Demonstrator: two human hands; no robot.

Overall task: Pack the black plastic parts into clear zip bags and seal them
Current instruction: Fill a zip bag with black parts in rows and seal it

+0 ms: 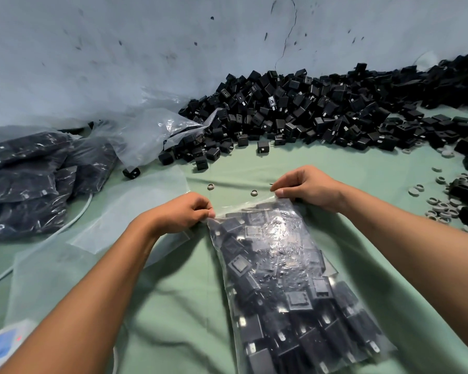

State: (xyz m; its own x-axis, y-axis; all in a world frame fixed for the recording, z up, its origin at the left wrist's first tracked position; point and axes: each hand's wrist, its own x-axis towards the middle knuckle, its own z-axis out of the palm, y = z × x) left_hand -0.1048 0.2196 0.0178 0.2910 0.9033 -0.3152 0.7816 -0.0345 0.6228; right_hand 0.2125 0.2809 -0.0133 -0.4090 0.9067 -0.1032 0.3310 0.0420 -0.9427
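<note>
Green cloth covers the counter (173, 306), which runs back to a scuffed, cracked pale wall. Along the counter's far edge and round toward its right edge lies the biggest mass, a loose heap of black plastic parts (322, 109), with small grey rings (443, 206) scattered near the right edge. At the left edge sits a stack of filled bags (35, 179), and beside it a crumpled sheet of clear plastic (157, 128).

Nearer the front edge, right of centre, lies the zip bag (287, 279) in hand, stuffed with black parts and lying flat, its mouth pointing toward the far edge. It looks heavy for its film: the load is many hard, cornered blocks that will shift and slump if lifted, while the clear skin is thin, slick and easily pierced by the metal prongs. Best taken at the zip strip for sealing, and supported from beneath with a flat palm when moved.

The left hand (181, 211) pinches the mouth's left corner with curled fingers (204, 209); the right hand (305, 187) pinches the right corner the same way. Whether the zip is already pressed closed between them is hard to tell, possibly only partly. 2 stray rings (210, 187) lie just beyond the mouth.
</note>
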